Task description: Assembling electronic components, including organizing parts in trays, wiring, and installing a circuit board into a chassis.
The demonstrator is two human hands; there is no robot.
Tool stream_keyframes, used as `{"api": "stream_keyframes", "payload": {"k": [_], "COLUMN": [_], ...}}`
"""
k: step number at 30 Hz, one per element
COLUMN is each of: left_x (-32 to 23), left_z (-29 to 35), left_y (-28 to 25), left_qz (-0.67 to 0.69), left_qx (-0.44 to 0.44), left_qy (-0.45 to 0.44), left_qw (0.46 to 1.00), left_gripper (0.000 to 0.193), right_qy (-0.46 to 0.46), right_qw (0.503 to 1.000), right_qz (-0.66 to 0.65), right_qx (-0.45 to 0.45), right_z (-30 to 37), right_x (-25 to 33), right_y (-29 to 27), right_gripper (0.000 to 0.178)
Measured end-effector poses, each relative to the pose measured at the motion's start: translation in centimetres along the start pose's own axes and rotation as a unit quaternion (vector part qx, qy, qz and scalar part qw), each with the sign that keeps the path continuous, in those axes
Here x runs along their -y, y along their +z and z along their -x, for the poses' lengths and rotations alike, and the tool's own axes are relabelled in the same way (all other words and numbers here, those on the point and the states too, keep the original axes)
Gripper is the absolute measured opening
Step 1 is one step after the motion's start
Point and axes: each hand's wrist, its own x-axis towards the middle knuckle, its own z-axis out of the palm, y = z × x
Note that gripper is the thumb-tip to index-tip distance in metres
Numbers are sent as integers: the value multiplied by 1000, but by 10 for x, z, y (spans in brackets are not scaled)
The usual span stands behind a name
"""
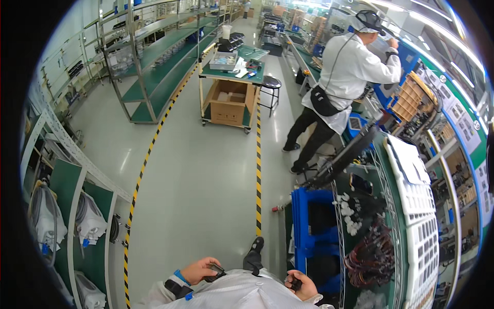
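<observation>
Close to my body at the lower edge, my left hand (198, 271) is closed round a small dark block-like piece (216, 272); its exact kind cannot be made out. A blue band and a dark cuff circle that wrist. My right hand (307, 286) has its fingers curled round a small black piece (295, 282), partly hidden by the fingers. Both hands are apart, in front of my white smock (252, 291). Nearest to the right hand is a stack of blue bins (303, 226) on the rack at my right.
A wire rack (337, 221) holds cable bundles (371, 252) and white trays (419, 226). A co-worker in white (347, 67) stands at the bench ahead right. Ahead is a wheeled table (206, 72) with a cardboard box (229, 110) beneath. Green shelves (154, 77) stand left; striped tape (258, 180) marks the floor.
</observation>
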Motion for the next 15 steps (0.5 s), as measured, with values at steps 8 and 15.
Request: {"api": "stream_keyframes", "payload": {"k": [8,15], "left_x": [-93,-207], "left_z": [-93,-177], "left_y": [3,11], "left_qz": [-275,-282], "left_qx": [-137,-116], "left_qy": [38,68], "left_qw": [951,950], "left_gripper": [32,40], "right_qy": [-3,-59], "right_qw": [996,986], "right_qz": [13,-88], "right_qx": [89,129], "right_z": [-135,-200], "right_x": [100,200], "right_y": [59,101], "right_gripper": [20,22]}}
